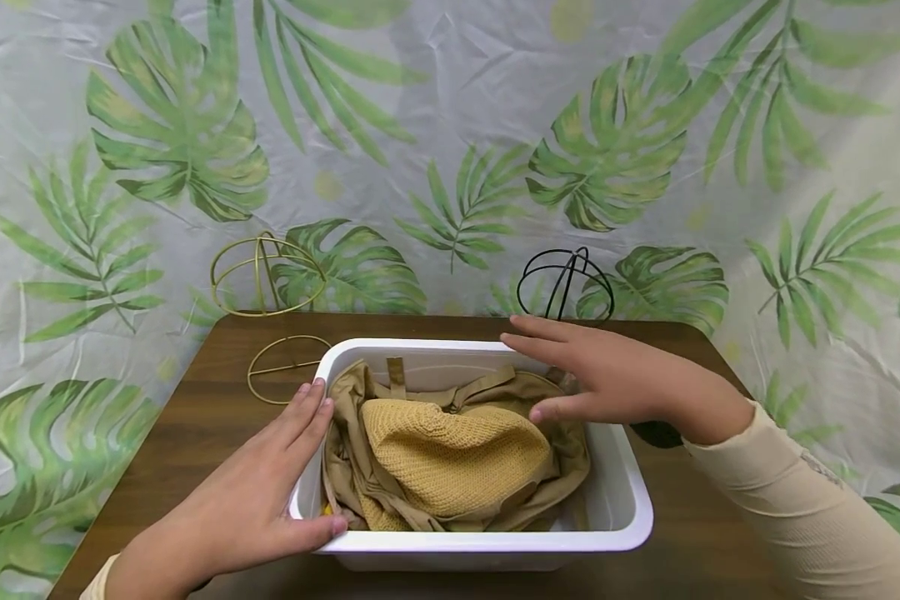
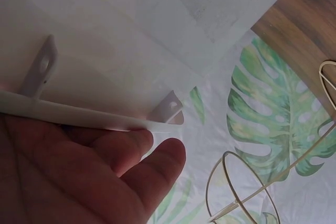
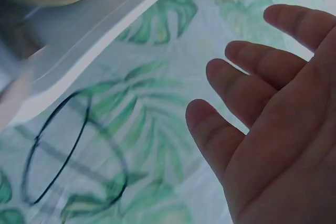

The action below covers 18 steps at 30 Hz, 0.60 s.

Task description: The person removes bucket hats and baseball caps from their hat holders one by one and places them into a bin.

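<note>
A white plastic tub [image 1: 472, 542] holds a bundle of tan fabric [image 1: 352, 450] with a mustard, coarsely knitted piece [image 1: 457, 458] on top. My left hand [image 1: 247, 492] rests against the tub's left rim, its fingers extended along it and the thumb over the front left corner. In the left wrist view, the fingers [image 2: 157, 169] touch the rim from outside. My right hand [image 1: 600, 375] hovers over the tub's back right part with fingers spread, holding nothing. Its palm and fingers [image 3: 252, 93] show apart from the tub in the right wrist view.
A gold wire stand [image 1: 268, 312] stands at the table's back left, and a black wire stand [image 1: 566, 283] at the back right. Something dark [image 1: 658, 434] lies under my right wrist. The brown wooden table [image 1: 217, 400] ends before a leaf-patterned curtain [image 1: 450, 125].
</note>
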Available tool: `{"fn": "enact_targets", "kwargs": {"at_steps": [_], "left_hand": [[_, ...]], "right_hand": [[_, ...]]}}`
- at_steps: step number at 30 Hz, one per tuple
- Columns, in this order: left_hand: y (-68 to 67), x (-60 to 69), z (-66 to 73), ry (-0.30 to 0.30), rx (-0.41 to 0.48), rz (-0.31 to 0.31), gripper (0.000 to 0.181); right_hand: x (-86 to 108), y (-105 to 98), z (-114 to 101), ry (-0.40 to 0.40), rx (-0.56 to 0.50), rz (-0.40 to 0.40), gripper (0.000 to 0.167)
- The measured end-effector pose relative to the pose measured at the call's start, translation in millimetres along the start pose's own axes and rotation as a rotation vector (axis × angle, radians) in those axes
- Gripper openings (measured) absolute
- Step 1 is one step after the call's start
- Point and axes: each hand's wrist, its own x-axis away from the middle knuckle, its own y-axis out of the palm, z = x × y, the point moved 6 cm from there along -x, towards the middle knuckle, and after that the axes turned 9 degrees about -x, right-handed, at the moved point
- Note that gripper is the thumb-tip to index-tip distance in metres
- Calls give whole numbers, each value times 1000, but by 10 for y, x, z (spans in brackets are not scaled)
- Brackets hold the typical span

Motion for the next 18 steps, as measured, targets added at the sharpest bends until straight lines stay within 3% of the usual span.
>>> {"fn": "enact_targets", "kwargs": {"at_steps": [3,8,12,18], "left_hand": [[-2,-14,8,0,2,-13,108],[0,-9,4,-8,13,-32,107],[-7,4,-5,-15,19,-33,107],[-13,0,7,-13,16,-35,106]], "right_hand": [[290,49,91,30,36,72,88],[671,215,218,81,32,168,109],[808,397,322,82,19,197,123],[937,573,396,44,-13,214,128]]}}
